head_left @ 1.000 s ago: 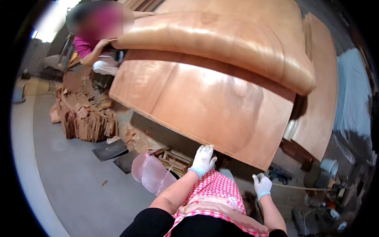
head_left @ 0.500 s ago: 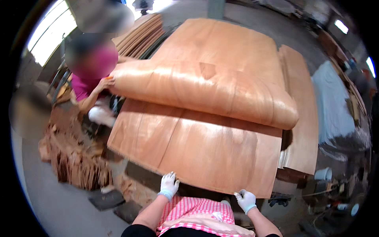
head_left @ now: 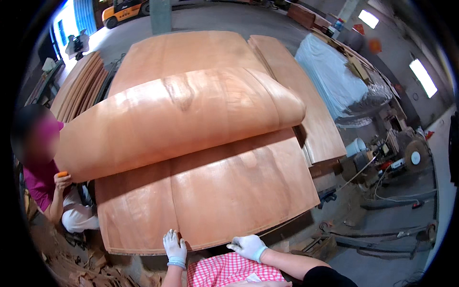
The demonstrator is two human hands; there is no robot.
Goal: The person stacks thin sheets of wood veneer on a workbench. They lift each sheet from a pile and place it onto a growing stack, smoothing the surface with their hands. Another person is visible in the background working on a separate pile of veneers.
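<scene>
My left hand [head_left: 175,248], in a white glove, lies with fingers stretched out on the near edge of a broad reddish-brown wood veneer sheet [head_left: 229,201], beside a dark seam. A small dark brown spot shows by its fingertips; I cannot tell what it is. Further right along that edge, my gloved right hand [head_left: 249,248] has its fingers pinched together; what they hold is hidden. Beyond both hands, an upper veneer sheet [head_left: 191,115] curls back over itself in a wide roll. At its left end crouches a co-worker, whose hand [head_left: 62,180] grips something orange.
More flat sheets [head_left: 306,105] lie along the right side of the stack. Curved boards [head_left: 79,88] stand at the far left. A plastic-covered pile [head_left: 325,71], a white bucket [head_left: 355,147] and machinery [head_left: 411,155] are on the right. Veneer scraps [head_left: 81,268] litter the lower left.
The view has swung to the right. My right hand has slid left along the near edge, away from the sheet's right corner and closer to my left hand, which stays by the seam.
</scene>
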